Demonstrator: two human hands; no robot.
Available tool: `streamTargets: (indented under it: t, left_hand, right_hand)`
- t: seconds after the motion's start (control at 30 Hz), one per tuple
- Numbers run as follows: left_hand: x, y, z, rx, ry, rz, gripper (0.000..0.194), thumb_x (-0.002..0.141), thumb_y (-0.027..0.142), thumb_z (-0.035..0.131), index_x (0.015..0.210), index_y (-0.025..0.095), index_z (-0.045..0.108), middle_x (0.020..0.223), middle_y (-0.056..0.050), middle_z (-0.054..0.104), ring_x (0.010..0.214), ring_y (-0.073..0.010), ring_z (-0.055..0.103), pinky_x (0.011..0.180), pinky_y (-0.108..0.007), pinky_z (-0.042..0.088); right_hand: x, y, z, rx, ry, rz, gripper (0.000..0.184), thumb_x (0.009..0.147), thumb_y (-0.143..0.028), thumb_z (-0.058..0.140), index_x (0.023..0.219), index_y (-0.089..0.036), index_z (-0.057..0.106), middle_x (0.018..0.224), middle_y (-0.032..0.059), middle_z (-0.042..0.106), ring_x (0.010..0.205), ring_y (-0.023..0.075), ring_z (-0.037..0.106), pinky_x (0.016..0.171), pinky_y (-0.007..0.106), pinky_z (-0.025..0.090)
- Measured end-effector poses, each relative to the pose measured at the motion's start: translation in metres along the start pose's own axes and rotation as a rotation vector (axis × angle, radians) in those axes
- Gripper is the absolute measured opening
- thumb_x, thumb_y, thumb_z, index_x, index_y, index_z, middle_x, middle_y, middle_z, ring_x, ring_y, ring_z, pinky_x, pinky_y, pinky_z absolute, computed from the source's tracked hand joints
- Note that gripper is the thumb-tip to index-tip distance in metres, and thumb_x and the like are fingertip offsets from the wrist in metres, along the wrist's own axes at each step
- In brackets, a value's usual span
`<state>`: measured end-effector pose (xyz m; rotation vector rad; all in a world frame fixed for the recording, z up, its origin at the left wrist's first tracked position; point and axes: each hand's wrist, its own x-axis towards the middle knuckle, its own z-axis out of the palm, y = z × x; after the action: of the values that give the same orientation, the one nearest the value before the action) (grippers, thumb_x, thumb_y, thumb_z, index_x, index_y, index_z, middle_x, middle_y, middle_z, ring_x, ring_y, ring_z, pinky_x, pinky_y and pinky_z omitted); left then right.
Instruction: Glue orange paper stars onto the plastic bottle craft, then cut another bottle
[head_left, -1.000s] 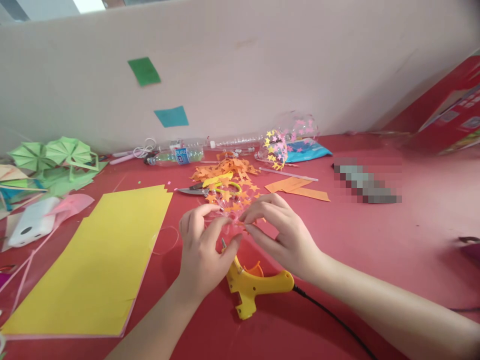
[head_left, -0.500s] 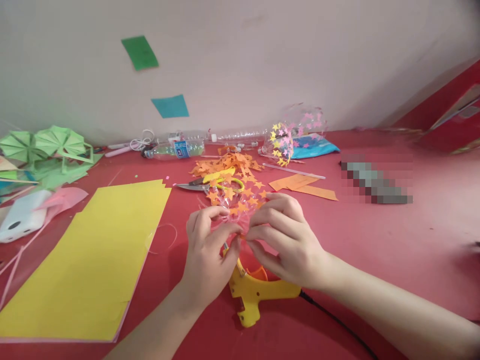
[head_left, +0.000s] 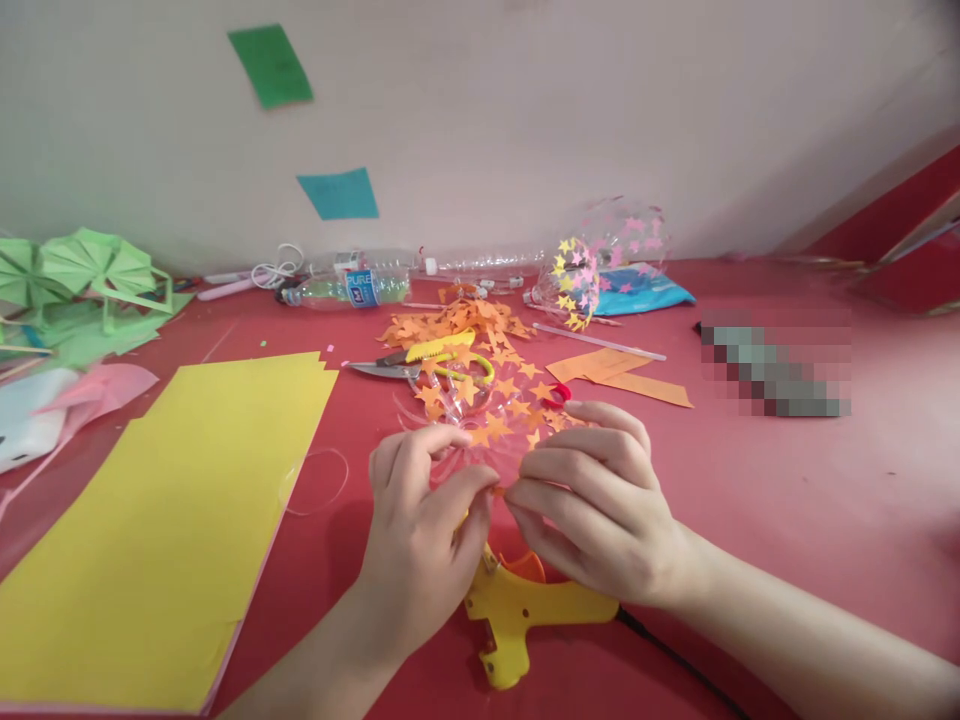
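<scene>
My left hand point(head_left: 424, 540) and my right hand point(head_left: 592, 505) meet at their fingertips over a clear plastic piece covered with orange paper stars point(head_left: 487, 420). Both hands pinch its near edge, fingers curled. Directly under the hands a yellow glue gun point(head_left: 525, 615) lies on the red table point(head_left: 787, 500), its black cord running off to the lower right. Beyond the plastic piece lie scissors with yellow handles point(head_left: 427, 362) on a heap of orange star cut-outs point(head_left: 457, 322).
A large yellow sheet point(head_left: 165, 510) lies at the left. Green folded paper point(head_left: 82, 285) sits at the far left. A water bottle point(head_left: 352, 288), a clear star-covered plastic piece point(head_left: 592, 265), orange strips point(head_left: 622, 375) and a blue packet point(head_left: 637, 295) lie by the back wall.
The view has tilted down and the hands have drawn a little nearer. The fingertips have closed together on the starred plastic piece, which now shows more beyond the hands.
</scene>
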<state>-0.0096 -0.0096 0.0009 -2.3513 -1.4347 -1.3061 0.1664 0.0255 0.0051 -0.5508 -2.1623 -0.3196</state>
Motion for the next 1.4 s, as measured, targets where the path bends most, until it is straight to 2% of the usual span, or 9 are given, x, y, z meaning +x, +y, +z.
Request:
streamTargets:
  t: [0.17, 0.67, 0.87, 1.03, 1.4]
  left_hand:
    - [-0.0015, 0.0004, -0.0003, 0.003, -0.005, 0.003, 0.019, 0.079, 0.002, 0.060, 0.090, 0.018, 0.060, 0.107, -0.007, 0.050, 0.096, -0.0204, 0.047, 0.084, -0.039, 0.044]
    - [-0.0002, 0.0008, 0.0004, -0.033, -0.012, -0.033, 0.017, 0.080, 0.004, 0.060, 0.091, 0.018, 0.061, 0.105, -0.007, 0.051, 0.095, -0.0198, 0.048, 0.083, -0.040, 0.046]
    - [0.0003, -0.0001, 0.0010, -0.048, 0.002, -0.059, 0.018, 0.080, 0.006, 0.060, 0.090, 0.020, 0.060, 0.105, -0.006, 0.052, 0.096, -0.0204, 0.049, 0.082, -0.040, 0.049]
    - [-0.0007, -0.0004, 0.0018, -0.051, 0.003, -0.069, 0.021, 0.080, 0.004, 0.060, 0.092, 0.021, 0.060, 0.106, -0.006, 0.052, 0.097, -0.0207, 0.050, 0.082, -0.040, 0.049]
    - [0.0004, 0.0008, 0.0025, -0.070, 0.024, -0.064, 0.019, 0.078, 0.002, 0.062, 0.087, 0.019, 0.060, 0.105, -0.006, 0.053, 0.096, -0.0197, 0.049, 0.081, -0.038, 0.048]
  right_hand:
    - [-0.0008, 0.0007, -0.0010, -0.015, -0.047, 0.014, 0.011, 0.080, -0.015, 0.065, 0.085, -0.024, 0.062, 0.082, -0.0004, 0.067, 0.084, 0.0184, 0.053, 0.096, 0.045, 0.044]
    - [0.0022, 0.0002, 0.0025, -0.023, -0.045, 0.043, 0.008, 0.082, -0.015, 0.061, 0.086, -0.022, 0.060, 0.082, 0.0009, 0.066, 0.085, 0.0181, 0.052, 0.095, 0.045, 0.044]
    - [-0.0006, -0.0006, 0.0022, -0.050, -0.033, -0.003, 0.017, 0.079, -0.010, 0.064, 0.092, -0.022, 0.063, 0.088, 0.0016, 0.065, 0.088, 0.0190, 0.054, 0.097, 0.046, 0.044]
    - [0.0002, -0.0005, 0.0026, -0.052, -0.037, 0.012, 0.020, 0.079, -0.012, 0.065, 0.097, -0.021, 0.064, 0.087, 0.0025, 0.064, 0.087, 0.0192, 0.053, 0.098, 0.046, 0.043]
    - [0.0029, -0.0010, 0.0001, -0.077, -0.043, -0.011, 0.017, 0.080, -0.011, 0.063, 0.092, -0.023, 0.065, 0.091, 0.0031, 0.062, 0.090, 0.0196, 0.052, 0.099, 0.047, 0.041]
